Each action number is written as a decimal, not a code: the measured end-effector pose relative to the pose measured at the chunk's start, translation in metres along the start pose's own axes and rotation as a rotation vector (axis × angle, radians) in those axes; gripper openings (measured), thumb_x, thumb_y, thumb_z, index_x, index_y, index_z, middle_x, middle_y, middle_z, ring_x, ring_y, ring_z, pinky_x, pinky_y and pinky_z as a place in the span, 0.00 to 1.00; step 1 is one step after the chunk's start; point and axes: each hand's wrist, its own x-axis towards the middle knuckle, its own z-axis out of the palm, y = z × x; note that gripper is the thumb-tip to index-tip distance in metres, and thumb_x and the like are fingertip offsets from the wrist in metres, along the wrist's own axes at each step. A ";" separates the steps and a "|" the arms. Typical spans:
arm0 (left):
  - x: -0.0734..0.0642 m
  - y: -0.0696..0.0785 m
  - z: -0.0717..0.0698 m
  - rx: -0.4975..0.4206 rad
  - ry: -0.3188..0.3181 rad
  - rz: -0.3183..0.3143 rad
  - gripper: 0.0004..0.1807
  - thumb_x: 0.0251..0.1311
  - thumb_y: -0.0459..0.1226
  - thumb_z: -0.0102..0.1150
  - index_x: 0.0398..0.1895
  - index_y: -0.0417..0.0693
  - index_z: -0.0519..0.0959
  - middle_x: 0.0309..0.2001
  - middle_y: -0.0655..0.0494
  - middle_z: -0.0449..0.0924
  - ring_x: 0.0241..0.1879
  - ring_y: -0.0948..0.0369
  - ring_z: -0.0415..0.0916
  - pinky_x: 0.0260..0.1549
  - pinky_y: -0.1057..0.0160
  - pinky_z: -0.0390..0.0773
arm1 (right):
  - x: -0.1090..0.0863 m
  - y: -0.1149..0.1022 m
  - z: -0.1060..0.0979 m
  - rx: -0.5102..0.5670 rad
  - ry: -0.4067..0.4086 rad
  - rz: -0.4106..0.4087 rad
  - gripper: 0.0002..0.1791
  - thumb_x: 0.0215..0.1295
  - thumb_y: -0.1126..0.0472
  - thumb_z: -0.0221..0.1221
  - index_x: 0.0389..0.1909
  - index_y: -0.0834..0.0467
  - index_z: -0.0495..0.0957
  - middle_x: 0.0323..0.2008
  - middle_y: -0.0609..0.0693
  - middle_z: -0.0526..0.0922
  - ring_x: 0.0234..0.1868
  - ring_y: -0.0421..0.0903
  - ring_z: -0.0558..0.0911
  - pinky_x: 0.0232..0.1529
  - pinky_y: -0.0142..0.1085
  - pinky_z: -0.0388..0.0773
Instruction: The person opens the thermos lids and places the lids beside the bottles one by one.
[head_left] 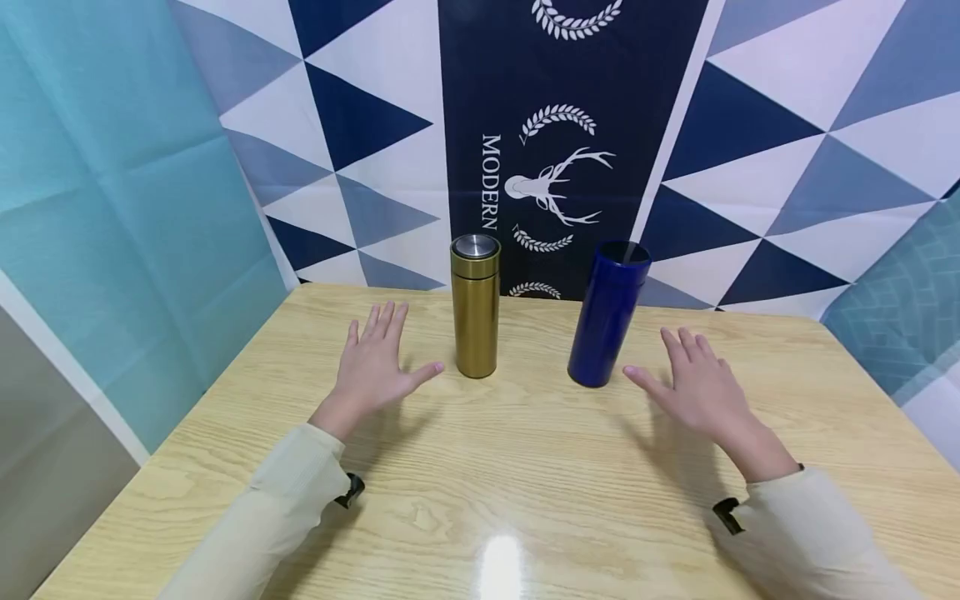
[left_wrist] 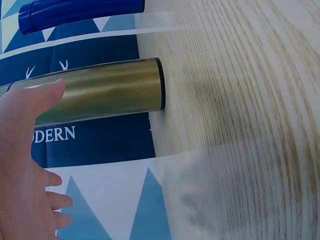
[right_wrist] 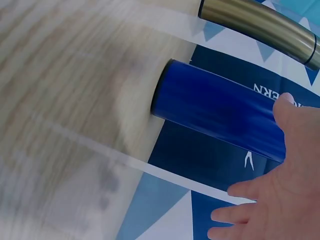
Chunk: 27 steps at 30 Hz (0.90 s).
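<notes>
A gold thermos flask [head_left: 476,325] with a silver-topped lid stands upright toward the back of the table. To its right is a dark blue flask [head_left: 606,321], its top dark inside the rim, leaning rightward in the head view. My left hand [head_left: 378,362] hovers beside the gold flask, fingers spread and thumb pointing at its base. Over in the left wrist view, that thumb overlaps the gold flask [left_wrist: 110,90]. My right hand [head_left: 697,383] is spread in the air to the right of the blue flask [right_wrist: 220,107]. Both hands hold nothing.
The light wooden table [head_left: 450,475] carries both flasks. Behind it hangs a patterned cloth [head_left: 375,150] with triangles and a deer-head band, close to the table's back edge. A teal cloth [head_left: 112,183] hangs at the left. Dark straps show at both cuffs.
</notes>
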 end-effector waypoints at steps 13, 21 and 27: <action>0.001 -0.003 -0.003 0.008 0.028 -0.002 0.56 0.55 0.69 0.49 0.76 0.46 0.45 0.77 0.41 0.43 0.77 0.45 0.38 0.75 0.40 0.39 | 0.005 -0.001 -0.007 -0.045 -0.062 -0.009 0.53 0.66 0.28 0.41 0.72 0.70 0.49 0.69 0.78 0.50 0.69 0.77 0.49 0.65 0.71 0.52; -0.001 -0.005 -0.002 0.003 0.033 0.005 0.55 0.55 0.68 0.50 0.76 0.44 0.46 0.77 0.40 0.43 0.77 0.46 0.39 0.75 0.40 0.42 | 0.004 0.003 -0.010 -0.028 -0.117 -0.020 0.54 0.65 0.29 0.45 0.71 0.72 0.50 0.68 0.80 0.51 0.68 0.77 0.51 0.65 0.69 0.53; 0.001 -0.005 -0.002 -0.022 0.043 0.012 0.54 0.56 0.67 0.51 0.76 0.44 0.47 0.77 0.40 0.44 0.77 0.46 0.40 0.74 0.40 0.44 | 0.003 0.002 -0.015 -0.019 -0.153 -0.014 0.54 0.64 0.29 0.47 0.70 0.72 0.52 0.67 0.79 0.53 0.67 0.76 0.54 0.63 0.70 0.57</action>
